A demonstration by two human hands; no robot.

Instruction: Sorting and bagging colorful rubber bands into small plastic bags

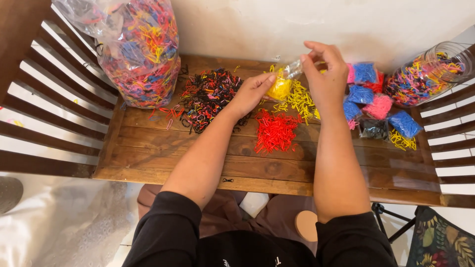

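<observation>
A small clear bag (283,82) stuffed with yellow rubber bands is held above the wooden bench (148,148). My left hand (252,93) grips its lower, filled part. My right hand (324,74) pinches the bag's open plastic top between thumb and fingers. Beneath the bag lies a loose heap of yellow bands (301,101). A red pile (276,131) sits just in front of it. A mostly black mixed pile (208,96) lies to the left of my left hand.
A big clear sack of mixed coloured bands (141,52) stands at the back left. Filled small bags in blue, pink and black (377,106) lie at the right, next to a tipped glass jar of mixed bands (423,76). Slatted armrests flank the bench.
</observation>
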